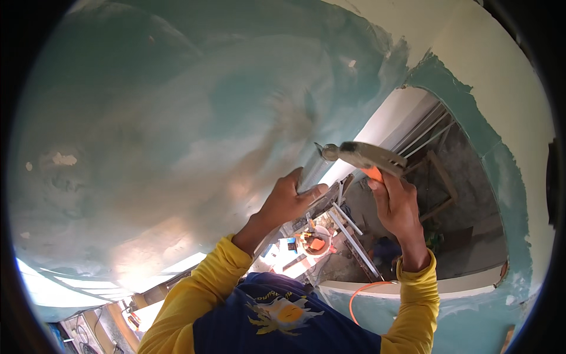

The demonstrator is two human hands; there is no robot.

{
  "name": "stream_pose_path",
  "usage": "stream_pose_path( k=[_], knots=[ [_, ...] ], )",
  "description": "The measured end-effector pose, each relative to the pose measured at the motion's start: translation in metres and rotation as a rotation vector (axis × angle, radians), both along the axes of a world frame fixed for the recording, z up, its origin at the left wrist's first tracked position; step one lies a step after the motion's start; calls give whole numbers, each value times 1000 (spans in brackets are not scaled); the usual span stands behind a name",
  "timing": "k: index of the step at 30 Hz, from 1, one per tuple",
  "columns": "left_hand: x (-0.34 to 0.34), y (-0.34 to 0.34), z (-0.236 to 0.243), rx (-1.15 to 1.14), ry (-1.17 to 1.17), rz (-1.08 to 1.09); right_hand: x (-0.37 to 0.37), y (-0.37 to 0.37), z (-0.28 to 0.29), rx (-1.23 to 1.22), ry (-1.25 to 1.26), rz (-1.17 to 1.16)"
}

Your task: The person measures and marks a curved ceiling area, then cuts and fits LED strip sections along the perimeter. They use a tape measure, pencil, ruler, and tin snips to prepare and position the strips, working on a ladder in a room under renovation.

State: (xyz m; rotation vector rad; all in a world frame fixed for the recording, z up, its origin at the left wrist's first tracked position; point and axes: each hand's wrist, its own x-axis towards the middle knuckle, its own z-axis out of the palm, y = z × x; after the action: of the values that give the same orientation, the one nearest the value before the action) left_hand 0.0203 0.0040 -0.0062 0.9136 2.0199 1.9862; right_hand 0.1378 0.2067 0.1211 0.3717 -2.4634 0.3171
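My right hand (399,206) is wrapped around the orange handle of a claw hammer (368,157), held up in front of the wall opening. Its worn metal head points left, the claw to the right. Below and left of the head, my left hand (284,200) is closed at the edge of the green wall (194,135), thumb and forefinger on either side of a narrow grey strip (311,168). Whether that strip is a loose piece or the wall's own edge, I cannot tell. The hammer's striking face is close to the strip's upper end.
An opening with a pale inner edge (401,115) lies right of the hammer, with a wooden frame (442,183) beyond it. Metal bars (356,242) and a round container (317,243) of tools are below. An orange hose (365,287) curves beside my body.
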Motion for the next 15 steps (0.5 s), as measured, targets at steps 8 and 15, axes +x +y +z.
stream_pose_path(
  k=[8,15],
  knots=[
    [-4,-14,0,-163,-86,-125,2,8,19,-1035,336,400],
    [6,-13,-16,-164,-61,-59,4,18,4,-368,-162,-78]
  ],
)
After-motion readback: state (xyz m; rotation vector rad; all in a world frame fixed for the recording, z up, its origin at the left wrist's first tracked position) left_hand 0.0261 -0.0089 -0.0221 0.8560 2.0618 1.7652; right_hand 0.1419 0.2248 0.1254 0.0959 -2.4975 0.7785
